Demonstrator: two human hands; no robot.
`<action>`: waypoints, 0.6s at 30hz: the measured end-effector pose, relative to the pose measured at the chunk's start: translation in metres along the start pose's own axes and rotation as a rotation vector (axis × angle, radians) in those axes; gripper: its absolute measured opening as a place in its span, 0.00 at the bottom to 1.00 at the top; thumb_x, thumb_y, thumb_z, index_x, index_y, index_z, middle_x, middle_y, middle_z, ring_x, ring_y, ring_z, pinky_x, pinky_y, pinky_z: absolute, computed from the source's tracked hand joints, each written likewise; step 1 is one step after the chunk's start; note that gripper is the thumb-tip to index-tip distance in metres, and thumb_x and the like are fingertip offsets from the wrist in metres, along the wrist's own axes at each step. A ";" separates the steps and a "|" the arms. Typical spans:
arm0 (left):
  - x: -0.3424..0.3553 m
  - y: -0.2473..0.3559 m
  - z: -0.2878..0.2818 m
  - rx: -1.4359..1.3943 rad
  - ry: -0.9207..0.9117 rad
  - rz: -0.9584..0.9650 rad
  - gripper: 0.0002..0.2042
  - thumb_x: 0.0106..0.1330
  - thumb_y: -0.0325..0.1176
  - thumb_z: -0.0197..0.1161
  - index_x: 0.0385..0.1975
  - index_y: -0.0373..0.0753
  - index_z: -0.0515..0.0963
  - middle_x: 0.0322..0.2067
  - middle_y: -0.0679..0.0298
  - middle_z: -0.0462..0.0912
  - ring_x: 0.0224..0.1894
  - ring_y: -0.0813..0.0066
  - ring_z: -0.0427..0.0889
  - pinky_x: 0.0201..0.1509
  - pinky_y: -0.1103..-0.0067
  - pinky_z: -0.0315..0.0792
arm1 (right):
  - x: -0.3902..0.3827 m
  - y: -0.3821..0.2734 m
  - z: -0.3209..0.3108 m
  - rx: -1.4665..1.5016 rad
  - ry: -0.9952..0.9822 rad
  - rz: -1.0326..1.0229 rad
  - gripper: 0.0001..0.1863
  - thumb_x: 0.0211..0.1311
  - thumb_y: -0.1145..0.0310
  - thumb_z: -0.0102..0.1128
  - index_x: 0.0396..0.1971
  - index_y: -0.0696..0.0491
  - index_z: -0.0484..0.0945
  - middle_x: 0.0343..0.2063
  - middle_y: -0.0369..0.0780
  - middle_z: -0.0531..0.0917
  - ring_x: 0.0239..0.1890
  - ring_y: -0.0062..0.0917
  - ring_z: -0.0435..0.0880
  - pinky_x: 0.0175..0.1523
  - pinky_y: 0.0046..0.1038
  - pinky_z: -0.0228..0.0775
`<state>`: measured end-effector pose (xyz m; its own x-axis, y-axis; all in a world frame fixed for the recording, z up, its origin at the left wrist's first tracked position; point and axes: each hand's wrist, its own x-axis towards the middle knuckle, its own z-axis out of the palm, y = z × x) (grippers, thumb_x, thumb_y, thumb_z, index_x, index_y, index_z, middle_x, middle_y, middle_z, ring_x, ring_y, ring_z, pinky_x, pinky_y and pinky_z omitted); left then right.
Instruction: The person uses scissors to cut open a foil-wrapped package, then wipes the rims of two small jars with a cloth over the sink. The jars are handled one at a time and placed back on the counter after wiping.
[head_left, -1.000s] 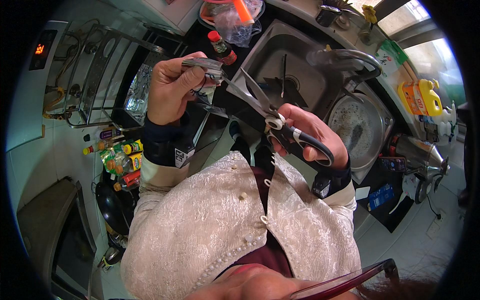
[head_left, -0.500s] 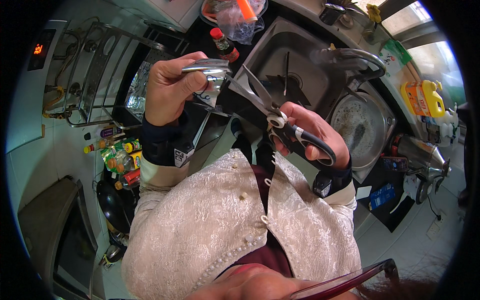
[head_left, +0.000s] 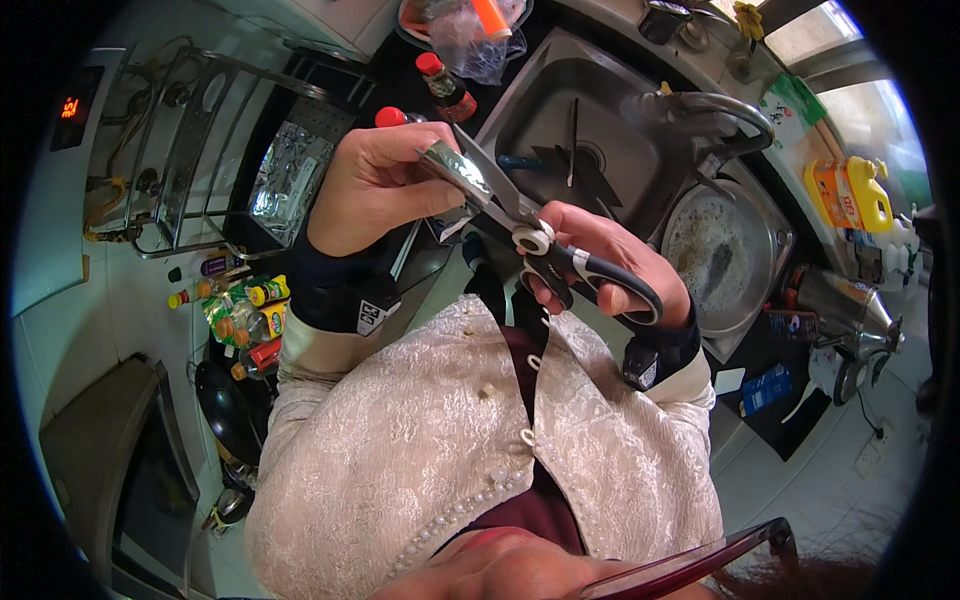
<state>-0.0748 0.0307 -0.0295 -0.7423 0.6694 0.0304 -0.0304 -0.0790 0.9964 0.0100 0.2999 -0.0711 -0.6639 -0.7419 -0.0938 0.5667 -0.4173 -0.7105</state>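
Observation:
My left hand [head_left: 377, 190] pinches a shiny silver foil packet [head_left: 455, 172] between thumb and fingers. In my right hand [head_left: 618, 262] is a pair of kitchen scissors [head_left: 540, 240] with black and grey handles; my fingers are through and around the loops. The blades are parted and point up and left, lying at the packet's edge. Whether they cut into the foil cannot be made out. Both hands are raised in front of my chest, over the counter's front edge.
Beyond my hands is a steel sink [head_left: 545, 90] holding a knife [head_left: 580, 170]. A round basin [head_left: 690, 290] of sudsy water stands at its right. A red-capped sauce bottle [head_left: 447, 90] is behind my left hand; a kettle [head_left: 845, 305] and yellow jug [head_left: 850, 195] are at the right.
My left hand has turned and shifted right with the packet, bringing it to the scissor blades. The scissors have moved slightly left. A second red cap now shows behind my left hand.

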 end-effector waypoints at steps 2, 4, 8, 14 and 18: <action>0.001 0.000 0.004 -0.012 -0.004 -0.036 0.06 0.60 0.16 0.68 0.36 0.28 0.82 0.35 0.65 0.78 0.36 0.83 0.79 0.38 0.86 0.73 | 0.002 0.002 0.002 0.004 0.028 -0.025 0.51 0.40 0.38 0.81 0.54 0.59 0.66 0.37 0.38 0.77 0.39 0.20 0.80 0.43 0.22 0.71; 0.002 -0.001 0.008 0.000 -0.016 -0.043 0.06 0.60 0.16 0.68 0.36 0.28 0.82 0.35 0.65 0.79 0.36 0.83 0.79 0.37 0.86 0.73 | 0.003 0.004 0.003 0.001 0.045 -0.036 0.53 0.39 0.36 0.80 0.55 0.59 0.66 0.38 0.39 0.77 0.39 0.22 0.79 0.41 0.24 0.71; -0.001 0.001 0.010 0.003 -0.023 -0.047 0.05 0.61 0.16 0.67 0.36 0.29 0.82 0.36 0.65 0.79 0.36 0.84 0.80 0.36 0.86 0.73 | 0.002 0.008 0.005 -0.009 0.073 -0.053 0.55 0.38 0.32 0.79 0.55 0.59 0.66 0.39 0.38 0.76 0.38 0.21 0.78 0.40 0.23 0.70; -0.009 0.004 0.006 0.131 -0.064 -0.056 0.05 0.62 0.16 0.66 0.36 0.27 0.81 0.36 0.65 0.78 0.35 0.84 0.80 0.35 0.87 0.73 | -0.003 0.009 0.014 0.005 0.110 -0.056 0.51 0.39 0.34 0.79 0.53 0.58 0.67 0.33 0.35 0.77 0.33 0.16 0.76 0.36 0.17 0.66; -0.015 0.005 0.008 0.111 -0.018 -0.068 0.05 0.62 0.17 0.66 0.36 0.27 0.80 0.37 0.65 0.77 0.34 0.85 0.79 0.35 0.88 0.72 | -0.005 0.006 0.022 0.020 0.167 -0.019 0.52 0.36 0.33 0.79 0.52 0.58 0.68 0.30 0.34 0.77 0.30 0.16 0.76 0.32 0.16 0.64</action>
<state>-0.0590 0.0262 -0.0245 -0.7287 0.6838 -0.0370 -0.0055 0.0482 0.9988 0.0275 0.2898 -0.0597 -0.7452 -0.6372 -0.1965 0.5622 -0.4419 -0.6991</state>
